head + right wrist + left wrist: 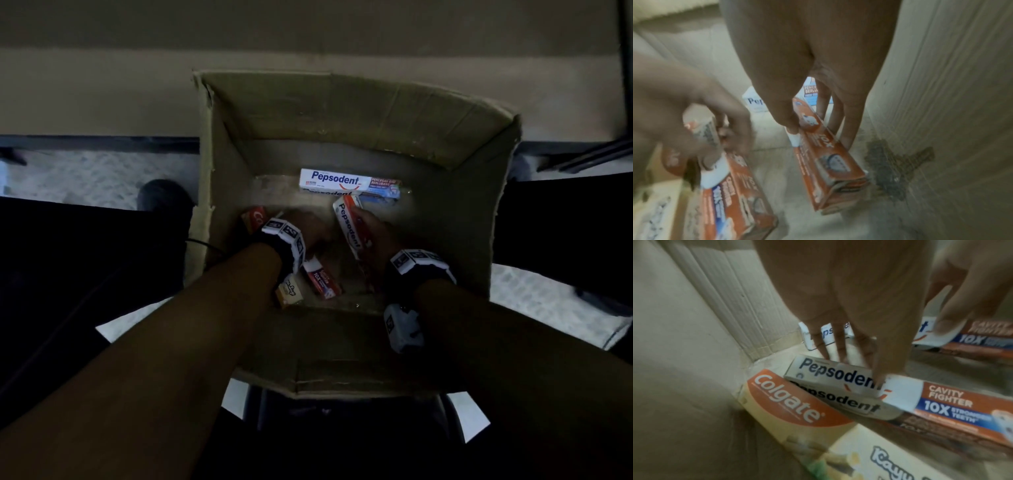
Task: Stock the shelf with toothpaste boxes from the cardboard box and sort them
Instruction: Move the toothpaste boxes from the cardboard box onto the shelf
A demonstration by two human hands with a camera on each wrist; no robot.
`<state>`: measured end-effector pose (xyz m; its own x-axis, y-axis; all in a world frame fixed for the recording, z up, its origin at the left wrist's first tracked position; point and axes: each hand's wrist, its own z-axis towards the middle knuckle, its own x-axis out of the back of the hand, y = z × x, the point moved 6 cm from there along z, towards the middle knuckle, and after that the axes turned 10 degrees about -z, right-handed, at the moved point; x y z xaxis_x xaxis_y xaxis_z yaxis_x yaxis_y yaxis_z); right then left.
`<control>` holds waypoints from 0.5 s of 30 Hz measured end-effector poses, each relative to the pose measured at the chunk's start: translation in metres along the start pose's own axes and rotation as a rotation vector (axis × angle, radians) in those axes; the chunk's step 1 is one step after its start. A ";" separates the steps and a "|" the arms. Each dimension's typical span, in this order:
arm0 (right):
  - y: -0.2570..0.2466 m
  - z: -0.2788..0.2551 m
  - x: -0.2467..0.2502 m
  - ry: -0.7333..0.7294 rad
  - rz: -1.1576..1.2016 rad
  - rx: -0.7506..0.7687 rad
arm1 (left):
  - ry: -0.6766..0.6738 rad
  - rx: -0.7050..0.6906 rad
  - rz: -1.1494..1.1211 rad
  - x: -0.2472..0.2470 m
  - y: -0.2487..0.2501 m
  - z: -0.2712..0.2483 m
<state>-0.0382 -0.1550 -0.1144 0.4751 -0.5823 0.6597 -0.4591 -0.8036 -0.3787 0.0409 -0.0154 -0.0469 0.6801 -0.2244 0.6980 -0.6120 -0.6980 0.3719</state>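
Both hands deep in the carton (222,144) at frame centre: right hand (371,236) clamped on an orange Pepsodent box (347,228), left hand (849,308) with fingers spread, tips on another Pepsodent box (830,378). At lower left, against the wall, a Colgate box (789,404); at the far end, flat, a blue Pepsodent box (349,181).

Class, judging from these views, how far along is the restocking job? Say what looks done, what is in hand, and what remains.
Done: cannot be judged; no stocked shelf is in view. In hand: the right hand grips a Pepsodent box inside the cardboard box; the left hand reaches onto another Pepsodent box. Left: a Colgate box and others on the bottom.
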 end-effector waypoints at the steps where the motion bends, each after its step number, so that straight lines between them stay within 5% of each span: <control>1: 0.004 0.000 -0.002 -0.021 -0.020 -0.001 | -0.018 0.015 0.026 0.000 0.000 -0.002; 5: 0.011 0.007 -0.005 0.013 0.060 0.008 | -0.063 0.078 0.060 -0.005 -0.002 -0.010; 9: 0.006 0.006 0.001 0.029 0.082 0.008 | 0.046 -0.036 0.107 -0.008 -0.005 -0.005; 15: 0.016 0.013 -0.013 -0.016 0.035 -0.004 | 0.029 -0.063 0.148 -0.017 -0.013 0.006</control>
<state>-0.0420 -0.1617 -0.1369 0.4703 -0.6123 0.6356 -0.4786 -0.7820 -0.3992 0.0396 -0.0067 -0.0679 0.5689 -0.3015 0.7651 -0.7294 -0.6147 0.3002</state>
